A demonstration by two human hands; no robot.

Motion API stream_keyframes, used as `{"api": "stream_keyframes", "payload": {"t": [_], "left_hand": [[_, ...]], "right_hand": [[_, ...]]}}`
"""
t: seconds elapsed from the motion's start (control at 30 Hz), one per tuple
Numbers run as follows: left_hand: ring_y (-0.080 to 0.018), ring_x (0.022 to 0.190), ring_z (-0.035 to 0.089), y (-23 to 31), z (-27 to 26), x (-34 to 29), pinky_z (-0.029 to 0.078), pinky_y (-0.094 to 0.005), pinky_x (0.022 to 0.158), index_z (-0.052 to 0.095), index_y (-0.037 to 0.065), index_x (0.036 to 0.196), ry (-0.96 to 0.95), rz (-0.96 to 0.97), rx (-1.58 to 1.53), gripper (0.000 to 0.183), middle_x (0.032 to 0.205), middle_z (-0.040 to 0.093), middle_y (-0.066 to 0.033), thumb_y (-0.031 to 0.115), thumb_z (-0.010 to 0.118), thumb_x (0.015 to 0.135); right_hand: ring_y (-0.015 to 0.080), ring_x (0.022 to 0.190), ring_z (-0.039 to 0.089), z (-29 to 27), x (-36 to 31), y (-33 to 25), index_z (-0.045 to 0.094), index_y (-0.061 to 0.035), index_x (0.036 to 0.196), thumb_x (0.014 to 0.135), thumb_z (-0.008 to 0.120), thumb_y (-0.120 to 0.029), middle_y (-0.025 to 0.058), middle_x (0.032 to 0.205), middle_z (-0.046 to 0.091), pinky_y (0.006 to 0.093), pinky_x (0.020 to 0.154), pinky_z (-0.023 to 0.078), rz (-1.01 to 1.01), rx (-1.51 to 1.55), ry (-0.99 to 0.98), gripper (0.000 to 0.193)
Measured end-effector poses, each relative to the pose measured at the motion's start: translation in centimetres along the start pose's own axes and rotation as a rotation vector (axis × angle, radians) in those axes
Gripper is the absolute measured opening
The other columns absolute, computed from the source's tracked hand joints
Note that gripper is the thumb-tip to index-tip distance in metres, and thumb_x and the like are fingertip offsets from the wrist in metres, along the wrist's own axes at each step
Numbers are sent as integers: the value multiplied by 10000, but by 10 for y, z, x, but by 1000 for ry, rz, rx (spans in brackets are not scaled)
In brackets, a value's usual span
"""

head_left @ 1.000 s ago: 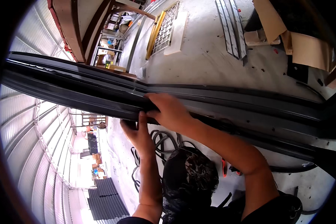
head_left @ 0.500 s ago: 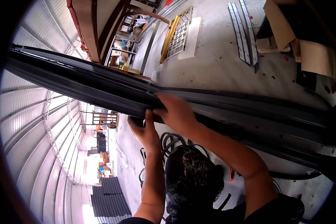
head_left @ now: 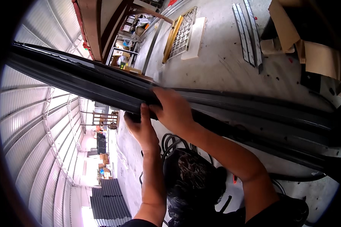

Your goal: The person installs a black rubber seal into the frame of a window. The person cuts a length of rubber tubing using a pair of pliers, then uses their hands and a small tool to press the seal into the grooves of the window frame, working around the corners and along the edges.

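A long dark grey grooved metal frame bar slants across the view from the far left toward the right. My left hand grips its near edge, thumb on top and fingers curled underneath. Just right of it, my right hand is closed over the same bar, its thumb near the left thumb and its fingers reaching over the groove. Its fingertips are slightly blurred, and whatever lies beneath them is hidden. Several black flexible strips lie coiled on the floor below the bar.
More of the dark frame stretches right. Beyond it on the concrete floor lie a yellow-edged grid panel, light metal strips and opened cardboard. Stacked dark panels stand lower left. A red-orange object lies near my right forearm.
Both hands have slid a little to the left along the frame bar, staying close together. The bar has barely shifted.
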State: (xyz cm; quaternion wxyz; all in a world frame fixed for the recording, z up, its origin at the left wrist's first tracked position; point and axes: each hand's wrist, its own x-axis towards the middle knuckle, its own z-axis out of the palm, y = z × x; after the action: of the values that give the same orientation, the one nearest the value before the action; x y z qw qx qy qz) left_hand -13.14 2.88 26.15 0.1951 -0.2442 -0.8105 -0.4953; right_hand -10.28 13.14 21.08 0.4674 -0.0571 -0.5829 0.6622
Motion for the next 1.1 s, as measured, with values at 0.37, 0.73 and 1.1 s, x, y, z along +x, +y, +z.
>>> {"api": "stream_keyframes", "payload": {"t": [0.37,0.73,1.1], "left_hand": [[-188,1139,554,-38,-13,-32,440,-304,973,399,-44,1381,-366,-261,-4,618,1251,582,-120,153,712,886],[-164,1105,554,-84,9,-69,468,-283,925,373,-4,1362,-378,-297,-67,630,1210,569,-100,33,728,843],[-199,1078,551,-51,20,-59,439,-320,956,395,-29,1342,-163,-165,51,634,1226,549,-143,153,756,853]], "right_hand": [[231,1098,623,-94,-21,102,600,3,1217,801,793,-246,120,1173,666,381,956,488,323,226,-463,522],[375,941,637,-64,-80,127,655,-79,1101,763,773,-328,151,994,676,435,796,513,212,-66,-372,437],[380,940,628,-60,-91,123,641,-73,1088,772,761,-356,155,970,666,470,792,506,181,-308,-289,440]]}}
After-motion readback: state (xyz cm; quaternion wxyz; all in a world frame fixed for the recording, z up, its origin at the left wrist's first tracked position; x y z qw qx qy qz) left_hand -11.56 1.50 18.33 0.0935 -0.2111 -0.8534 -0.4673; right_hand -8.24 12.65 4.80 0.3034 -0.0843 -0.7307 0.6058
